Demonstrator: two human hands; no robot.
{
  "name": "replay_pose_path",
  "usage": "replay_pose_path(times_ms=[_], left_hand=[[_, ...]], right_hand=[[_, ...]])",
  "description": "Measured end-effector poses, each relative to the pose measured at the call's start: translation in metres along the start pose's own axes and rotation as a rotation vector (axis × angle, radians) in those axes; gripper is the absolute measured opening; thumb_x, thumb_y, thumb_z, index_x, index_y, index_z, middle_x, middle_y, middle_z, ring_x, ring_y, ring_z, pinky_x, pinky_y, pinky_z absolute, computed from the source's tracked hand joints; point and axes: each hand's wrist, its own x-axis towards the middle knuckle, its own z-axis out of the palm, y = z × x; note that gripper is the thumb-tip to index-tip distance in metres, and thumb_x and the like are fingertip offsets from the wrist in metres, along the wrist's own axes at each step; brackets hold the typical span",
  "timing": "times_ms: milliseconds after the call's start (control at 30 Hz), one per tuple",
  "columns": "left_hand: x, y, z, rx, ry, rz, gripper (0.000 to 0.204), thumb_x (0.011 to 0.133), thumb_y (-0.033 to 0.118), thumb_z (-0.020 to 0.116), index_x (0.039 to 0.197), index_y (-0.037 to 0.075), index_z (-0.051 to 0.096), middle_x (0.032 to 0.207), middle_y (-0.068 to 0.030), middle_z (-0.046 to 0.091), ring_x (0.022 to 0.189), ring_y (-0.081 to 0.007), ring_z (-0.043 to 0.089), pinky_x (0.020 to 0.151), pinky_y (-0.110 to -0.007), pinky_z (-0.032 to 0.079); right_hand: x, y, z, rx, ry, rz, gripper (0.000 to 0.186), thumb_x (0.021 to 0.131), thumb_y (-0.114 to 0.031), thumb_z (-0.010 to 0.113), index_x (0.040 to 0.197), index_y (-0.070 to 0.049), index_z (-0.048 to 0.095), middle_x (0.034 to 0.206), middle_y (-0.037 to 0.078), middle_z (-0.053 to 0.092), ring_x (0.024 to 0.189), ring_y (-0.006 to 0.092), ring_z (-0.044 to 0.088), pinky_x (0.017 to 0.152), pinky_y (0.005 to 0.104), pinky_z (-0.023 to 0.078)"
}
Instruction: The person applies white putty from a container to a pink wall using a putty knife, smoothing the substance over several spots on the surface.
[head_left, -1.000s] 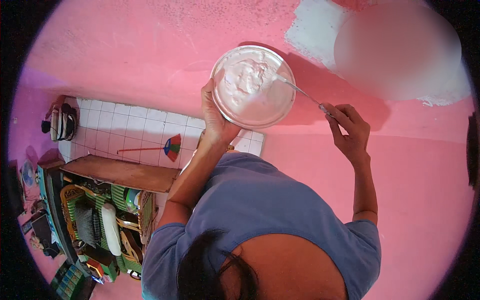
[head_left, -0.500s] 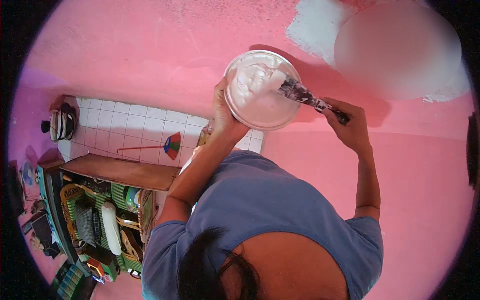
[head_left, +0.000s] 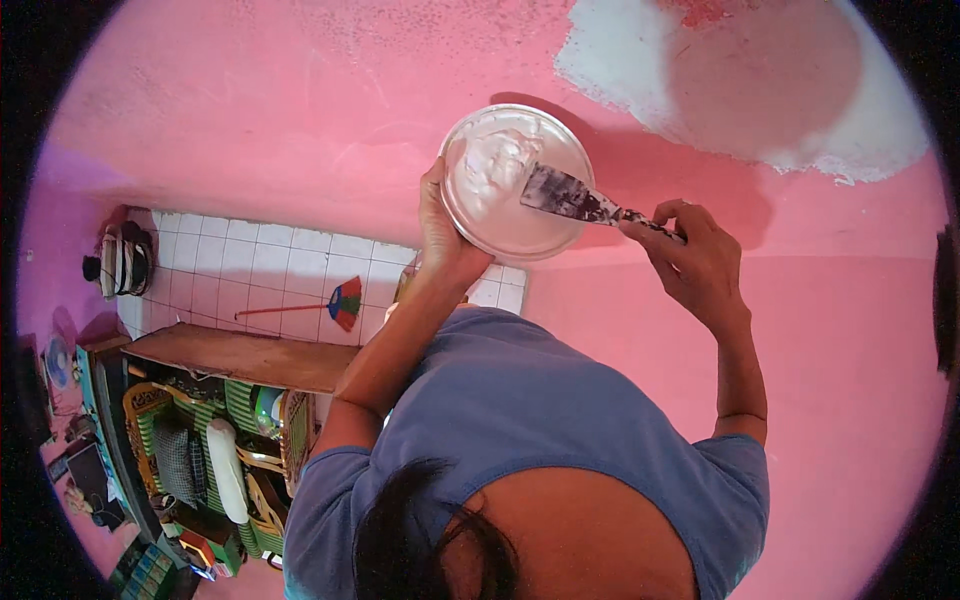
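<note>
My left hand [head_left: 447, 230] grips a round white lid [head_left: 535, 240] from its left and lower edge, fingers hidden beneath. A mound of white putty [head_left: 495, 160] lies on the lid, thickest toward its upper left. In my right hand [head_left: 697, 255] is a putty knife [head_left: 570, 195], held by its handle. The knife's blade is smeared with white and dark patches, and its tip is over the lid, at the putty's right edge. Whether the tip touches the lid I cannot tell.
A pink wall [head_left: 300, 110] rises ahead, with a white patch [head_left: 640, 70] at the upper right. White floor tiles [head_left: 270, 262] lie to the left, with a broom [head_left: 343, 303] on them. Beyond a brown board [head_left: 240, 358] stands a green-striped seat with cushions [head_left: 180, 465].
The putty knife's blade has turned and now shows a broad, dark-smeared face with less putty on it. My right hand has shifted slightly down, and the lid slightly left.
</note>
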Motion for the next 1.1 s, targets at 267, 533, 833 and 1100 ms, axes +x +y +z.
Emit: replay_pose_path(times_ms=[267, 533, 833, 1100], left_hand=[[-0.005, 0.0, 0.001, -0.044, 0.028, -0.045, 0.066, 0.084, 0.053, 0.052, 0.134, 0.011, 0.045, 0.134, -0.012, 0.048, 0.122, -0.0286, 0.047, 0.102, -0.049, 0.039], [-0.009, 0.0, -0.001, -0.024, -0.072, 0.012, 0.063, 0.085, 0.051, 0.052, 0.133, 0.011, 0.045, 0.133, -0.011, 0.049, 0.12, -0.0291, 0.048, 0.103, -0.048, 0.039], [-0.008, 0.003, 0.006, -0.035, -0.049, -0.002, 0.062, 0.086, 0.052, 0.05, 0.132, 0.011, 0.046, 0.133, -0.0104, 0.049, 0.121, -0.0269, 0.047, 0.103, -0.047, 0.039], [-0.016, 0.003, 0.006, 0.008, -0.014, -0.004, 0.062, 0.086, 0.052, 0.05, 0.132, 0.011, 0.047, 0.132, -0.0104, 0.05, 0.12, -0.0275, 0.048, 0.103, -0.047, 0.039]], right_hand=[[-0.002, 0.004, -0.01, 0.1, 0.023, 0.025, 0.036, 0.075, -0.002, 0.07, 0.104, -0.022, 0.07, 0.08, -0.002, 0.056, 0.057, 0.0112, 0.051, 0.047, 0.0259, 0.042], [-0.003, -0.006, -0.009, 0.069, 0.015, 0.047, 0.029, 0.082, -0.011, 0.063, 0.107, -0.026, 0.067, 0.081, 0.003, 0.056, 0.064, 0.0184, 0.058, 0.05, 0.0318, 0.048], [-0.007, -0.004, -0.033, 0.115, -0.051, 0.115, 0.03, 0.078, -0.009, 0.068, 0.104, -0.024, 0.069, 0.079, 0.0, 0.055, 0.063, 0.0156, 0.056, 0.049, 0.0296, 0.045], [0.008, -0.021, -0.026, -0.033, 0.041, 0.089, 0.024, 0.082, -0.012, 0.061, 0.103, -0.025, 0.067, 0.082, 0.002, 0.056, 0.068, 0.0185, 0.06, 0.051, 0.0336, 0.049]])
